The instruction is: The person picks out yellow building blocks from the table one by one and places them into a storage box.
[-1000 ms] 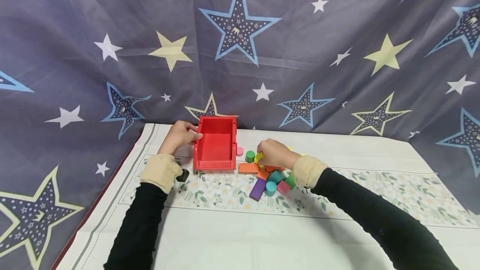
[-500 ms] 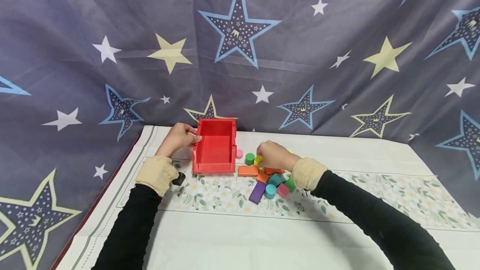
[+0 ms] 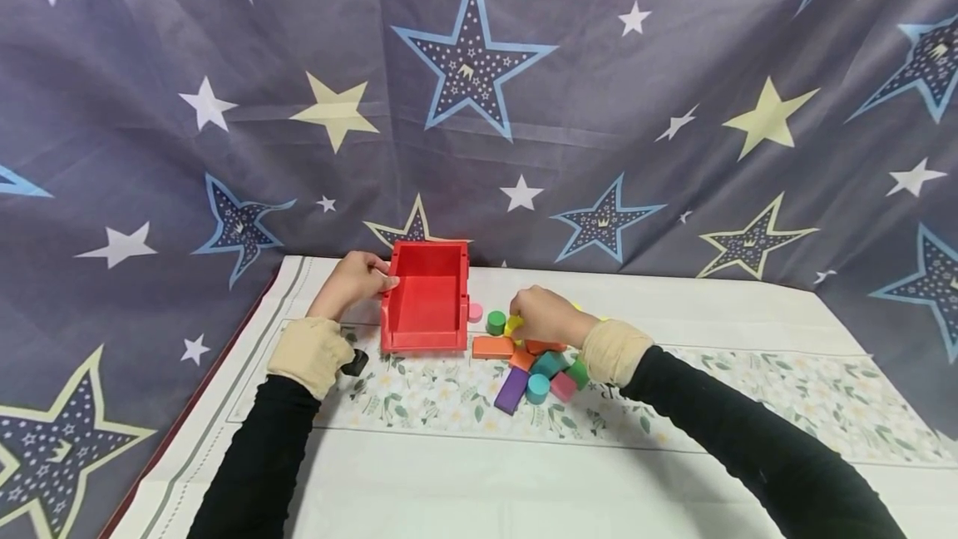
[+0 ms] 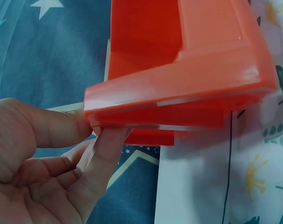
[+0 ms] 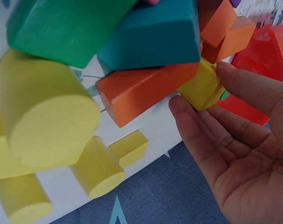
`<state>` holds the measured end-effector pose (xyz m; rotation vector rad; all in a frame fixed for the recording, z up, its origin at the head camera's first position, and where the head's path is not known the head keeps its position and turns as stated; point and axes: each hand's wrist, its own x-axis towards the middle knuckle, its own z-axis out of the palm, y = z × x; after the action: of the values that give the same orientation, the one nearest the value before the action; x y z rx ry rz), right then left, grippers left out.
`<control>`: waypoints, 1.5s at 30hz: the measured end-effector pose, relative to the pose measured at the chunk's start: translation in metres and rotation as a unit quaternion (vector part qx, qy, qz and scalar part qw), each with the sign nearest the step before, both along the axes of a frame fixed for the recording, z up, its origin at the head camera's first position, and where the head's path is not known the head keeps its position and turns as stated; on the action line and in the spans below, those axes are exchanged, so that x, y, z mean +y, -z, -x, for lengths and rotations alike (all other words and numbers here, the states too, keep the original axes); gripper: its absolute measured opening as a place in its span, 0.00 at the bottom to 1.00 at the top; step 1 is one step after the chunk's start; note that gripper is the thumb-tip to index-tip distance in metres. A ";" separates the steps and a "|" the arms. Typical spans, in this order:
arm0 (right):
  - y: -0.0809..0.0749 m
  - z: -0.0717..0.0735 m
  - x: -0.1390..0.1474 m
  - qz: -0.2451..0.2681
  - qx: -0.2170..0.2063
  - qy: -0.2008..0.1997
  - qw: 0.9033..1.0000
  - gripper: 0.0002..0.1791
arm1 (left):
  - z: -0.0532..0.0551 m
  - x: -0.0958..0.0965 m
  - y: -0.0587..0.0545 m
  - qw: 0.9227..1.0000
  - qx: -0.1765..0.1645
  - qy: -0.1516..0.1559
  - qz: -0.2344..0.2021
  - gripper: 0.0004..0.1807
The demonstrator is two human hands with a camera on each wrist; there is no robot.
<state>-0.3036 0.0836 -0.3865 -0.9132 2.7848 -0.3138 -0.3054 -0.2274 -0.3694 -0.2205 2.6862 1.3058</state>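
My left hand pinches the left edge of a red plastic bin, which is tilted so its inside shows in the head view. In the left wrist view the thumb and fingers grip one corner of its rim. My right hand is over the far side of a heap of coloured toy blocks. Its thumb and fingers pinch a yellow block, seen in the right wrist view beside an orange block. A green cylinder and a pink round block lie between the bin and this hand.
Nearer me lie a purple block, a blue cylinder and a teal block. Several yellow blocks, one a large cylinder, sit behind the right hand. A star-printed curtain hangs along the table's back edge.
The head view has shifted slightly, so everything sits a little lower in it. Both hands keep their holds on the bin and the yellow block.
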 end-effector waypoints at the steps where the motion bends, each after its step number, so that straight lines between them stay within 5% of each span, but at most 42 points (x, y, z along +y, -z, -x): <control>1: 0.000 0.000 0.000 -0.001 -0.002 0.001 1.000 0.13 | -0.001 0.000 0.000 1.000 -0.002 0.000 0.001 0.20; 22: -0.006 0.000 0.003 0.009 0.026 -0.021 0.999 0.11 | -0.003 0.003 0.002 1.000 0.008 -0.017 -0.015 0.20; 31: -0.039 0.006 0.003 0.013 0.044 -0.041 0.998 0.11 | -0.005 0.006 0.001 1.000 0.010 -0.020 -0.009 0.20; 45: -0.088 0.018 -0.024 0.039 0.065 -0.012 0.997 0.14 | -0.005 0.004 0.002 1.000 0.017 -0.015 -0.005 0.19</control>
<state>-0.3214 0.0593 -0.2987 -1.0195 2.8958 -0.3755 -0.3006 -0.2236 -0.3712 -0.2396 2.7141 1.3446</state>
